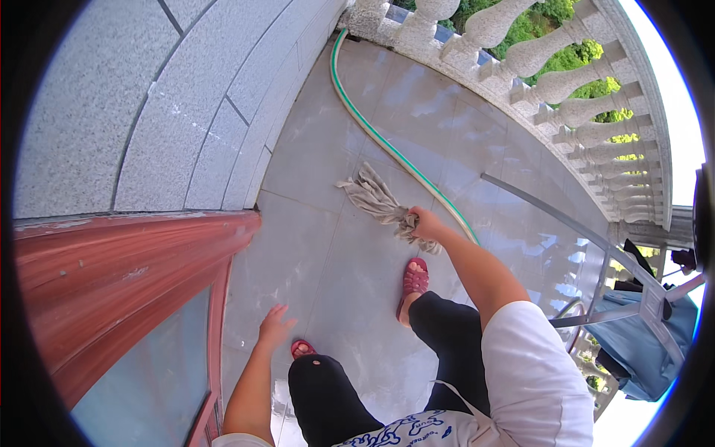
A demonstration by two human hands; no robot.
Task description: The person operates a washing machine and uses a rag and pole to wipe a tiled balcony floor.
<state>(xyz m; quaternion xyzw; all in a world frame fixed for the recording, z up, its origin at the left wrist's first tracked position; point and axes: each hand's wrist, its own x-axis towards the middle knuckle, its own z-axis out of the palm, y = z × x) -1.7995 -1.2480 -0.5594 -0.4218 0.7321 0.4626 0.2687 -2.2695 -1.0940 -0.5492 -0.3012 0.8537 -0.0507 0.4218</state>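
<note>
A crumpled grey-beige cloth hangs bunched in my right hand, which grips it at one end. The cloth's loose part spreads out to the left, over the grey floor tiles; I cannot tell if it touches them. My left hand holds nothing, its fingers apart, near the red door frame. A green-striped hose runs along the floor from the wall corner and passes behind my right forearm.
A granite block wall rises at the left. A stone balustrade curves along the top and right. At the right stands a metal drying rack with blue fabric hanging by it. My feet wear red sandals. Wet-looking patches shine on the floor.
</note>
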